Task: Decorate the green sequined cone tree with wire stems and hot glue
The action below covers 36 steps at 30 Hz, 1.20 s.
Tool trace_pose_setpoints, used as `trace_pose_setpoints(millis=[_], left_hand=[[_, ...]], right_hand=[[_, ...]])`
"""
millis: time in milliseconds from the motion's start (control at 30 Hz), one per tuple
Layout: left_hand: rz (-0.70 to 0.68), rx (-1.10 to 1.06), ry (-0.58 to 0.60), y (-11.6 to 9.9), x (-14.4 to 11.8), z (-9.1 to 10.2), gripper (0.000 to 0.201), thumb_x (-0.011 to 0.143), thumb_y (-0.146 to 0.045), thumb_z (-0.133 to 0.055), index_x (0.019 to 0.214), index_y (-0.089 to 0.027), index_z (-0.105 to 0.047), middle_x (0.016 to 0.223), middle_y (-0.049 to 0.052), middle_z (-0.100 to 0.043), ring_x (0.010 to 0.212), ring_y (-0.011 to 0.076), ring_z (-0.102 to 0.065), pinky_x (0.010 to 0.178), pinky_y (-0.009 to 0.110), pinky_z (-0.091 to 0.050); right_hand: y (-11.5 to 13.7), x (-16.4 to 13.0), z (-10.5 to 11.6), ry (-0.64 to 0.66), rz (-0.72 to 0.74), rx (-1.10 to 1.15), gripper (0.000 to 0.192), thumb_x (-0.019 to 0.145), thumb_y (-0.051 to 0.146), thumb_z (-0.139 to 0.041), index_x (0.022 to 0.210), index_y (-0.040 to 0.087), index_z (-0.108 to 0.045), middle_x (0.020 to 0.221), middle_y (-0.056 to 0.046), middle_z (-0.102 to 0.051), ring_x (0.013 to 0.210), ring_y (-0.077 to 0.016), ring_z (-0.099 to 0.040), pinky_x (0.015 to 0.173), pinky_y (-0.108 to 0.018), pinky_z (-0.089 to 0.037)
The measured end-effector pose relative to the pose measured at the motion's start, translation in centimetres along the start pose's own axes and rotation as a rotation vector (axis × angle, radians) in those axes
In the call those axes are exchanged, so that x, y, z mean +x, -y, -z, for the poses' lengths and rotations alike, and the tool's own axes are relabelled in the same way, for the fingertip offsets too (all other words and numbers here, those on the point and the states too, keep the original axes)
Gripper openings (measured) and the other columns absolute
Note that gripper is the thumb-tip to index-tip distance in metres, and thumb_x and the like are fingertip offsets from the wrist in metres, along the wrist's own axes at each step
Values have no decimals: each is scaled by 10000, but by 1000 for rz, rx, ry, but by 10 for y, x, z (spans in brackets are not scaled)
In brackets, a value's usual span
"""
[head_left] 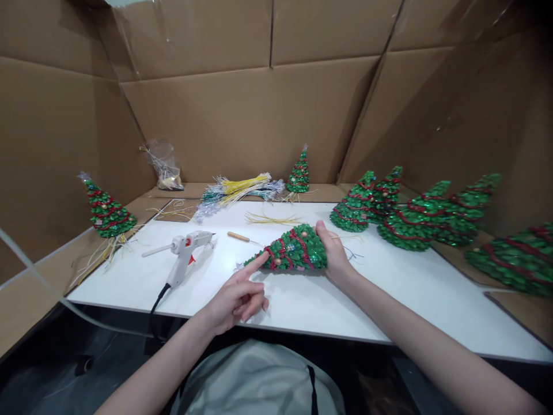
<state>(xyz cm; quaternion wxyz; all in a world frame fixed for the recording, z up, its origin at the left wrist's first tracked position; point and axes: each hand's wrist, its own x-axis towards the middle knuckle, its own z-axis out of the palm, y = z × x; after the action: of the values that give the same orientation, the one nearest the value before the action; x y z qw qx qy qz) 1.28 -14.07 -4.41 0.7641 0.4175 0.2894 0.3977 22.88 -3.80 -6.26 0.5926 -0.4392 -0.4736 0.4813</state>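
Two hands on a lying cone tree [294,251], right hand [334,253] fingers gripping its base, left hand [235,297] forefinger touching its tip, glue gun [184,253] beside.

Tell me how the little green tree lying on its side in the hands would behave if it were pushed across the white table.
The cone-shaped tree lies on its side, so a push would likely make it roll in a curve. The right hand lifts its base alone, which suggests it is light. Its sequin-and-bead surface looks rough, so probably not slippery, though the small beads might snag or come loose.
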Motion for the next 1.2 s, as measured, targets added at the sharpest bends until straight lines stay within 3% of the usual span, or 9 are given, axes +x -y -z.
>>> trace_pose_setpoints(millis=[533, 767, 1200], left_hand=[[21, 105, 34, 0, 1, -4, 681, 821, -164, -483, 1419, -209, -161, 325, -99, -463, 289, 38, -313, 722, 289, -410], [25, 108, -12, -2, 1, -5, 661, 802, -160, -496, 1407, -180, -231, 299, -101, -434, 280, 31, -278, 704, 274, -415], [10, 78, -25, -1, 1, -4, 604, 797, -133, -474, 1379, -152, -315, 285, -104, -383, 287, 32, -274, 692, 272, -419]], right_hand=[[3, -3, -2, 0, -26, 32, 506, 670, 702, -506, 588, 203, -498, 442, 36, -493, 407, -126, -439, 424, -260, -361], [2, -2, -2, -23, -18, 79, 480, 708, 635, -537, 541, 197, -430, 436, 59, -431, 387, -90, -383, 398, -232, -310], [2, -4, -1, -48, -40, 109, 470, 711, 640, -532, 575, 198, -446, 432, 63, -406, 380, -87, -373, 374, -222, -290]])
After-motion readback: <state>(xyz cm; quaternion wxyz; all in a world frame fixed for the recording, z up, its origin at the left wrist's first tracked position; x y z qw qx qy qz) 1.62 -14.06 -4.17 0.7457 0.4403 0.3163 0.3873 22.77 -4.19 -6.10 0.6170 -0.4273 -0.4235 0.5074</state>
